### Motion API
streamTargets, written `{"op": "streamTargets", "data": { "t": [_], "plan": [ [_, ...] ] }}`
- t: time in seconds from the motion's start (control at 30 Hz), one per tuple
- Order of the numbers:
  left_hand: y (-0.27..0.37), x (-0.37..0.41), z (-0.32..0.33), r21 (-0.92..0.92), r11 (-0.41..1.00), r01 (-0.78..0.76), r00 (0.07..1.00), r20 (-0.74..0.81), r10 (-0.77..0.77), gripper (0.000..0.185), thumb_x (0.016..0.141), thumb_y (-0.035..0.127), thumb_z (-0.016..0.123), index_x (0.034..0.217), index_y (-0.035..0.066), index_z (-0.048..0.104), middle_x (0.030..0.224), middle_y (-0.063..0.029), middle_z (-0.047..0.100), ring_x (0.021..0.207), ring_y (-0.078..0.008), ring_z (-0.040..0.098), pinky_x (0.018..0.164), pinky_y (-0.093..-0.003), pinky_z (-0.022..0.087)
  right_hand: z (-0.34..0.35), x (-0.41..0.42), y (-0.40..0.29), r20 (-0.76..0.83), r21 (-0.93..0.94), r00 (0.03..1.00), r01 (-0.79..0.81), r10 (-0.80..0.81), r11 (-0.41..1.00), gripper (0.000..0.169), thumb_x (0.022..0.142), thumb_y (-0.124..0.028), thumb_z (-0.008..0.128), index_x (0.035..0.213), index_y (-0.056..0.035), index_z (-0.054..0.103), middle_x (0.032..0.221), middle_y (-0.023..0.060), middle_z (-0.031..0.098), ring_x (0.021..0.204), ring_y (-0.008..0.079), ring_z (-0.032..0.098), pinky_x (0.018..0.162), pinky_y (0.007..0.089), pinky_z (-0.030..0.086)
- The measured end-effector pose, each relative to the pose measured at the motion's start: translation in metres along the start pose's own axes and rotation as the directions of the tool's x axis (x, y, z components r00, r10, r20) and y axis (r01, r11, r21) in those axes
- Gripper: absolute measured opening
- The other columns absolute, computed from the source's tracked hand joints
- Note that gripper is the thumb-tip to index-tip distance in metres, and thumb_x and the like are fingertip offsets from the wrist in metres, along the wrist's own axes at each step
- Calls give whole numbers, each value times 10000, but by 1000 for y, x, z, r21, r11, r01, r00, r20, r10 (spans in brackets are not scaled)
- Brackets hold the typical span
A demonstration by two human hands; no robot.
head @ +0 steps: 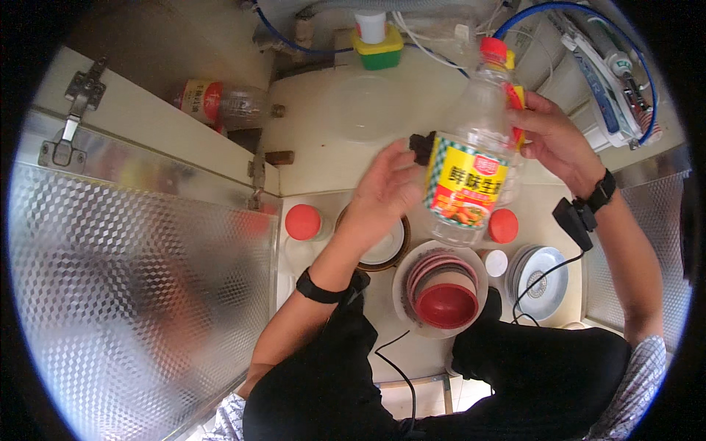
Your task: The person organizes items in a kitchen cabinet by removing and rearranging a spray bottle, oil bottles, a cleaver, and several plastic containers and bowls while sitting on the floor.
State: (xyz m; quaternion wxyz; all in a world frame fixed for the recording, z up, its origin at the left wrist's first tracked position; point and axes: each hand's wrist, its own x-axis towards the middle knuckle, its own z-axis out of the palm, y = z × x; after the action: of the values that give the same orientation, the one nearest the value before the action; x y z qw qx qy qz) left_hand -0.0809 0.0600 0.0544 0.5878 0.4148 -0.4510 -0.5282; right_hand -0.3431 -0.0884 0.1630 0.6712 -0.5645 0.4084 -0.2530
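Note:
My right hand [543, 132] grips clear plastic bottles at the upper right. The front bottle [477, 118] has a red cap and a yellow, red and green checked label; its base points down towards the bowls. Partly hidden behind it is another bottle [518, 110] with a yellow cap and a red-yellow label. My left hand [389, 184] is beside the front bottle's label, fingers spread and slightly curled. A dark crumpled thing [422, 148] lies between its fingertips and the label; whether the fingers hold it cannot be made out.
Below are stacked bowls [445, 308], plates [543, 281], a brown-rimmed dish [407, 237] and red-lidded jars [303, 222] [503, 226]. Another bottle [220, 105] lies left, by the hinged door [138, 127]. A green-yellow container [379, 49], blue tubing [557, 6] and a water filter [601, 93] are behind.

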Motion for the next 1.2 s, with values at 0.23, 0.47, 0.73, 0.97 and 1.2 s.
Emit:
{"op": "streamTargets", "data": {
  "t": [0.23,0.47,0.73,0.97,1.2],
  "plan": [
    [-1,70,-115,-73,994,86,767,-631,-113,318,945,172,618,1238,73,547,1078,-85,601,933,-223,611,830,-356,531,-25,-1,12,-68,-89,998,-4,-2,996,253,902,-232,678,1112,-109,607,902,-30,637,779,71,622,669,238,516],
    [-29,141,-190,-298,947,120,679,-672,-297,263,1000,184,539,1227,54,510,1031,-137,561,856,-262,591,789,-381,553,-26,-1,12,-102,-103,994,-44,33,994,305,896,-246,671,1155,-106,592,910,-23,635,771,73,617,651,232,502],
    [-75,166,-266,620,718,318,836,-540,96,190,963,142,593,1090,12,538,998,-110,593,839,-222,611,738,-320,547,-25,1,20,-76,-69,995,-63,58,996,440,880,-242,690,1275,-95,561,942,-17,653,732,71,630,563,189,494],
    [-70,153,-265,656,677,335,863,-501,60,69,974,33,522,1011,-24,536,960,-57,592,867,-128,590,770,-252,540,-22,1,23,-45,-71,997,-73,70,995,461,865,-239,708,1267,-71,558,920,-14,654,714,66,637,528,166,508],
    [-79,168,-258,-369,929,-27,762,-609,-220,94,1007,96,520,953,19,530,852,-34,535,782,-126,536,767,-233,521,-26,6,26,-73,-100,997,-45,38,994,444,875,-230,695,1267,-71,560,908,-18,644,704,66,628,521,172,489]
  ]
}}
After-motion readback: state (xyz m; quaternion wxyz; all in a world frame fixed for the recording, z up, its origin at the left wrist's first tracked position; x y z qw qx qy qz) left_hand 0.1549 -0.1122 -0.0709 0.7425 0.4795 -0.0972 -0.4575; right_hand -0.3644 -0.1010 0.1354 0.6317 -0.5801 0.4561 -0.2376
